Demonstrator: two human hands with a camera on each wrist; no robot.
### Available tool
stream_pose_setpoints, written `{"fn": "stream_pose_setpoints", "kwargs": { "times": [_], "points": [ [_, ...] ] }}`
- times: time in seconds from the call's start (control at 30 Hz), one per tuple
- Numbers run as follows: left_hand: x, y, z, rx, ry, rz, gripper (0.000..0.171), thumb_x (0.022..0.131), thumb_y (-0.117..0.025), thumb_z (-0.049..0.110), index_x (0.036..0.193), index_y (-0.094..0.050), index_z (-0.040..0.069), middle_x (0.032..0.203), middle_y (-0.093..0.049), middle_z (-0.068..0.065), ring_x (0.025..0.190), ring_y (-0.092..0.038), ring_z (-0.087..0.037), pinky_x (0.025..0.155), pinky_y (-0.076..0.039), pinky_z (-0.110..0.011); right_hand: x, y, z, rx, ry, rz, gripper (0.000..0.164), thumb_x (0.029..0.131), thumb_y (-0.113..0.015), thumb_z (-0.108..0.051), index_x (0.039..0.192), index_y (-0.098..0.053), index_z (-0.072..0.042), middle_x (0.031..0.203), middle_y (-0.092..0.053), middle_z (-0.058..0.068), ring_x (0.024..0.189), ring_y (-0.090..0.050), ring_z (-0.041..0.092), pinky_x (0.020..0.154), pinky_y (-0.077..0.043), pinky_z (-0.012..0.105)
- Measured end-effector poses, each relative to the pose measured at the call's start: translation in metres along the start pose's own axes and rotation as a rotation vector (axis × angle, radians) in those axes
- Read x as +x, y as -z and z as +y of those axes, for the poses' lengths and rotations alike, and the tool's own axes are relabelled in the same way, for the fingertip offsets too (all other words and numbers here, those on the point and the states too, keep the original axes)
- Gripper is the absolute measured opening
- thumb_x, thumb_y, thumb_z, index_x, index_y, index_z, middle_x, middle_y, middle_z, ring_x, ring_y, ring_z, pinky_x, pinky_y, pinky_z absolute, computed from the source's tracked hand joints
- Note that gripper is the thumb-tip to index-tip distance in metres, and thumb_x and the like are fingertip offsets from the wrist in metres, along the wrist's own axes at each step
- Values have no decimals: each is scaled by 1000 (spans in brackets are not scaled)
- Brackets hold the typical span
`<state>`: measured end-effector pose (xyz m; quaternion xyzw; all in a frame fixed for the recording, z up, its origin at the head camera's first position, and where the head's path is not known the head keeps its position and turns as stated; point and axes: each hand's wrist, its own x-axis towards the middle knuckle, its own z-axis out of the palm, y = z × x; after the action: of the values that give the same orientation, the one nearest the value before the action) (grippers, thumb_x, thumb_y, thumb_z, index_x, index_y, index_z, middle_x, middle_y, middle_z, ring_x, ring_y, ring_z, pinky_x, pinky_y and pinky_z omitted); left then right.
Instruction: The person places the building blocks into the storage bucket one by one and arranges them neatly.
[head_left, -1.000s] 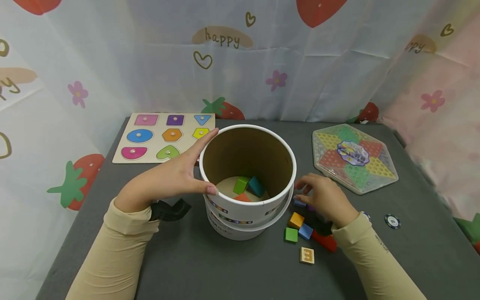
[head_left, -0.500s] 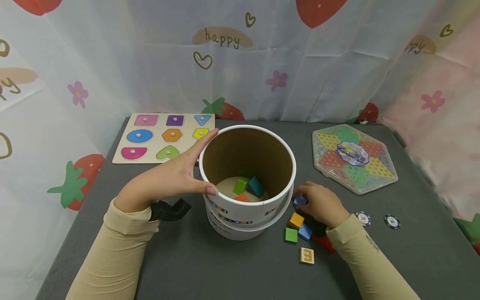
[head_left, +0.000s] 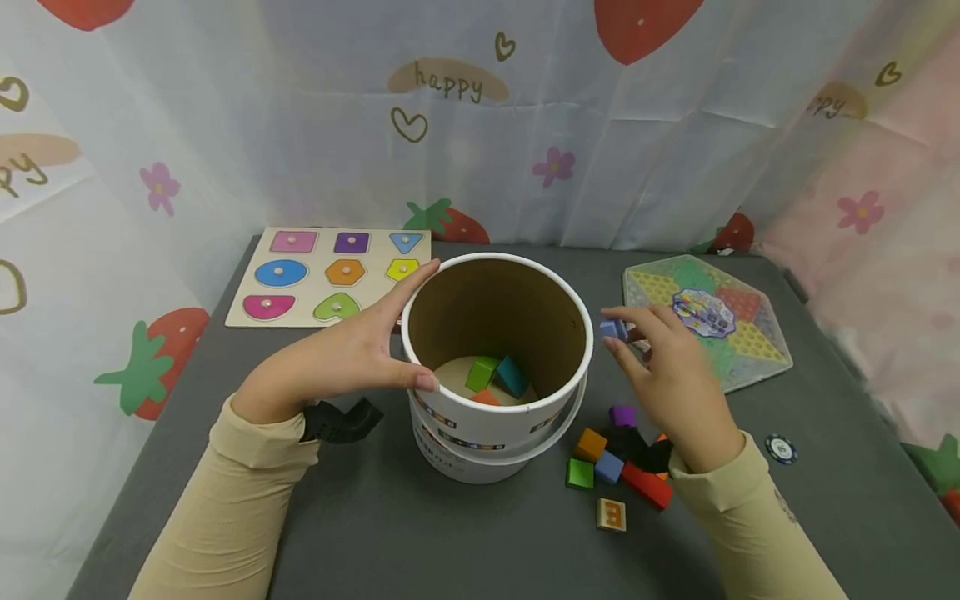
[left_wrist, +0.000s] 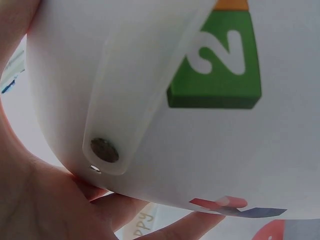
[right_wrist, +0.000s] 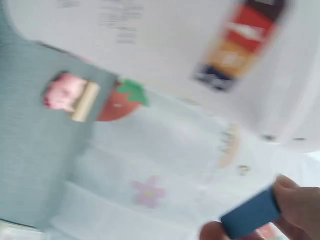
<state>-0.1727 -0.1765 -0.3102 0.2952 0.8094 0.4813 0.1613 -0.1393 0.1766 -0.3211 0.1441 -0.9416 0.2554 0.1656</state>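
The left side of a white bucket [head_left: 487,421] is clasped by the left hand [head_left: 360,346], its thumb laid against the near rim. A blue block [head_left: 613,331] is pinched between thumb and fingers of the right hand [head_left: 678,383], above the grey table [head_left: 420,550], just outside the bucket's right rim. A lime block [head_left: 481,372], a teal block [head_left: 512,377] and an orange block [head_left: 486,397] are contained in the bucket. A purple block [head_left: 622,416] and a red block [head_left: 648,486] are seen on the table.
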Motion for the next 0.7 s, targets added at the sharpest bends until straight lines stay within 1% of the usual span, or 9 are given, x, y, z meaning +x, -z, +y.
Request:
{"fn": "stream_pose_setpoints", "kwargs": {
  "times": [0.07,0.13,0.17,0.23,0.37,0.47,0.57,0.7],
  "points": [
    [1,0,0,6,4,-1,106,75,-77,48,151,-3,42,150,-24,2,132,-35,-24,93,-47,-42,1,8,-10,18,33,78,35,88,-70,-16,123,-63,-18,109,-54,2,88,-56,15,71,-52,37],
    [1,0,0,20,5,3,107,75,-78,47,151,-3,42,150,-23,2,132,-35,-24,94,-46,-42,3,13,-21,11,75,138,36,87,-71,-16,123,-64,-18,109,-55,2,86,-55,13,69,-51,34],
    [1,1,-1,24,3,2,107,74,-78,49,151,-3,41,151,-23,1,132,-35,-25,94,-46,-43,4,16,-27,5,103,157,36,87,-72,-16,122,-64,-17,108,-55,2,84,-54,12,67,-49,33],
    [1,1,0,27,4,5,108,75,-78,48,151,-3,40,151,-23,1,132,-35,-25,94,-46,-43,8,18,-38,-1,163,164,35,85,-73,-14,119,-66,-15,106,-55,1,83,-52,10,65,-47,31],
    [1,1,-1,18,-2,2,108,75,-78,47,152,-3,39,151,-23,0,131,-36,-26,93,-46,-43,15,18,-56,5,287,114,30,82,-75,-11,111,-68,-12,106,-57,0,81,-51,10,65,-47,29],
    [1,0,-1,9,-3,-1,108,75,-78,48,152,-3,39,150,-24,-1,130,-37,-27,92,-47,-42,20,16,-65,11,355,52,30,82,-75,-10,111,-68,-13,110,-58,0,81,-54,11,67,-49,29],
    [1,0,0,17,1,1,108,74,-78,49,151,-3,40,150,-24,-1,131,-36,-27,91,-48,-42,24,13,-73,19,397,-28,32,84,-74,-10,114,-68,-15,113,-57,0,85,-58,12,68,-50,28],
    [1,-1,1,38,8,7,107,74,-77,50,151,-3,41,151,-22,0,131,-35,-27,92,-47,-44,29,10,-78,28,424,-131,30,89,-68,-11,119,-66,-15,119,-57,0,81,-59,10,63,-49,26]
  ]
}}
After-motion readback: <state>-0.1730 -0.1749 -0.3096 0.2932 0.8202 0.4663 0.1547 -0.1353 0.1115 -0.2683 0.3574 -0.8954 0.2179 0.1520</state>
